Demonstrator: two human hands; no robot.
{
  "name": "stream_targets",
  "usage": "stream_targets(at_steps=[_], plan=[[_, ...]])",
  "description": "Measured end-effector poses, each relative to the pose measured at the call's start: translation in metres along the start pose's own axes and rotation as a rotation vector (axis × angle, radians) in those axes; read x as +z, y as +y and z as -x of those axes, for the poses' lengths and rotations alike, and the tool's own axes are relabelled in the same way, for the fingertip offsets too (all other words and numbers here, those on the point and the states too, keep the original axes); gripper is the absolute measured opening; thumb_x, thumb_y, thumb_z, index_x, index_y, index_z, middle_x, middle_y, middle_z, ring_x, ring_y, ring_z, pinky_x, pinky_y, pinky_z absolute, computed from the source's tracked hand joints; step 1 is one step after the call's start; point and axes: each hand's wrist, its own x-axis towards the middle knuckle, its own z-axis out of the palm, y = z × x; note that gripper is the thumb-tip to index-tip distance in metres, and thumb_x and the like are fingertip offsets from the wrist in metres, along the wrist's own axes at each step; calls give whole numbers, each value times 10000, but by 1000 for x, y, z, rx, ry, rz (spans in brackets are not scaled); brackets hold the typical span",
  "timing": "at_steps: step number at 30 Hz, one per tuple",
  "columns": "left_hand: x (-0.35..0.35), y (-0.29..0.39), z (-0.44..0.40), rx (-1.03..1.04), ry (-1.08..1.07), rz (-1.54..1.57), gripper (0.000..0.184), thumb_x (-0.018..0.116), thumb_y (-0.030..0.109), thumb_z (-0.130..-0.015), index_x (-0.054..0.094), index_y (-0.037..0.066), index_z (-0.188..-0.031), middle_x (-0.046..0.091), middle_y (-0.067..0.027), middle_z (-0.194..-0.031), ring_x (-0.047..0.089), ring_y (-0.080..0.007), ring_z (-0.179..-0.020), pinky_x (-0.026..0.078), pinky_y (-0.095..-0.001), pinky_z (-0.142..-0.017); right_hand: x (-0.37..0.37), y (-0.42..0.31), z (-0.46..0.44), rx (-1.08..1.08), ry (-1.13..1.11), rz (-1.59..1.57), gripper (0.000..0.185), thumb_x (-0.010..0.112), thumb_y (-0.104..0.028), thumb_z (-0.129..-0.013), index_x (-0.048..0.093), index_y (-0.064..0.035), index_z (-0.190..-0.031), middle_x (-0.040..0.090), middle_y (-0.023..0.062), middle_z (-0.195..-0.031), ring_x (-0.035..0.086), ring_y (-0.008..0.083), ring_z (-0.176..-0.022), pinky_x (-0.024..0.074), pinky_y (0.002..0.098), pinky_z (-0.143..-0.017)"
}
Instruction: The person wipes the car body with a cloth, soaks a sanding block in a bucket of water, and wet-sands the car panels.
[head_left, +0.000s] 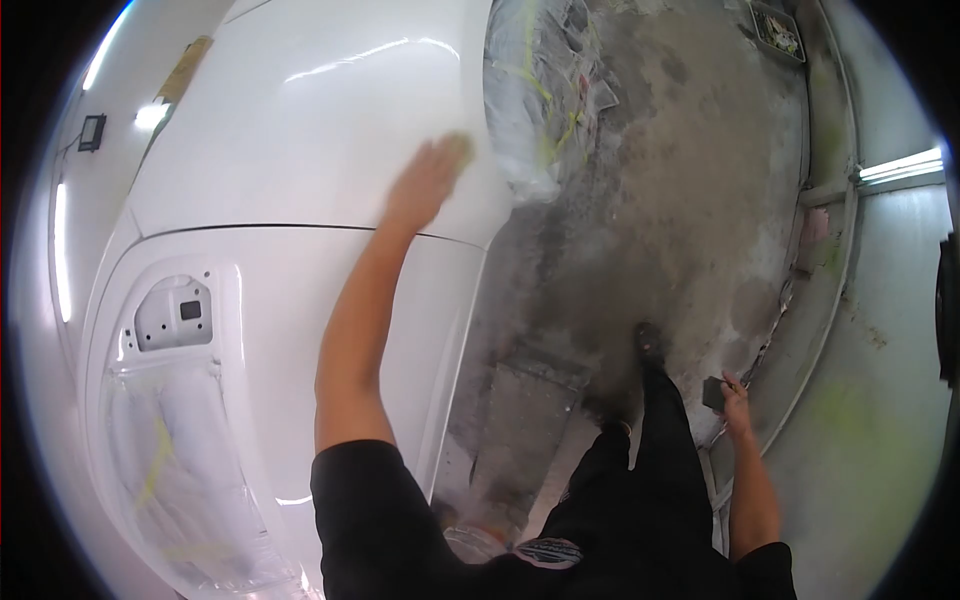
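My left hand [422,185] reaches forward over a glossy white car body panel [330,130], slightly blurred. Under its fingertips is a small yellowish-green pad or cloth [460,150], pressed against the panel near its right edge. A dark seam separates this panel from the white door [300,310] closer to me. Low on the right, away from the car, my right hand [736,405] grips a small dark grey rectangular block [713,393] between thumb and fingers. Whether that block is a sanding block or a folded pad, I cannot tell.
Clear plastic sheeting with yellow tape [545,100] covers the wheel area ahead. More plastic film [185,460] masks the door's window opening. A box of debris [777,32] sits on the stained concrete floor [690,180]. A wall [870,400] runs along my right.
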Motion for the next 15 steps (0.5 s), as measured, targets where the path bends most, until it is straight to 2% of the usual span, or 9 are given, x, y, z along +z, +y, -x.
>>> stream_targets(at_steps=[3, 4, 6, 8, 10, 13, 15], plan=[[-23, 37, 82, 4, -229, 36, 355, 649, 64, -815, 707, -53, -1145, 478, -160, -1520, 377, -357, -1456, 289, -490, -1232, 22, 10, -32, -118, -71, -104, 484, 564, -310, -1030, 541, -110, -1470, 634, 88, -1302, 624, 227, -1139, 549, 454, -911], [-37, 50, 107, 2, -328, 75, 298, 646, 62, -811, 724, -63, -1070, 501, -170, -1490, 398, -366, -1434, 289, -492, -1231, 33, -14, -24, -43, -176, -214, 449, 547, -308, -1046, 560, -94, -1440, 635, 89, -1305, 616, 229, -1168, 530, 439, -962], [-73, 71, 156, -61, -298, 252, 262, 638, 70, -813, 720, -50, -1031, 527, -190, -1447, 427, -388, -1397, 308, -509, -1218, 68, -82, 8, 89, -218, -314, 433, 540, -295, -1045, 585, -104, -1431, 624, 96, -1340, 591, 233, -1211, 481, 437, -1027], [-124, 83, 201, -144, -176, 335, 233, 643, 80, -801, 710, -42, -987, 537, -196, -1429, 449, -406, -1379, 330, -536, -1203, 103, -102, -5, 77, -335, -425, 418, 545, -315, -1043, 601, -116, -1406, 625, 80, -1344, 588, 254, -1221, 472, 475, -1037], [-164, 85, 247, -222, -54, 230, 263, 651, 72, -779, 704, -45, -1009, 533, -203, -1433, 452, -427, -1381, 334, -556, -1205, 155, -144, -1, -16, -416, -436, 428, 562, -340, -1035, 604, -127, -1404, 621, 68, -1356, 574, 247, -1243, 463, 487, -1046], [-217, 62, 308, -348, -16, 122, 388, 628, 21, -777, 690, -33, -1156, 509, -203, -1473, 413, -446, -1425, 330, -571, -1214, 251, -221, 17, -80, -444, -516, 441, 602, -371, -1016, 620, -139, -1390, 622, 50, -1360, 575, 239, -1245, 453, 488, -1053], [-242, 43, 333, -413, -81, 87, 439, 623, -3, -771, 690, 5, -1205, 498, -174, -1494, 399, -424, -1444, 324, -576, -1215, 312, -265, 24, -175, -432, -566, 462, 622, -386, -1004, 626, -123, -1384, 634, 52, -1347, 573, 238, -1252, 444, 479, -1060]])
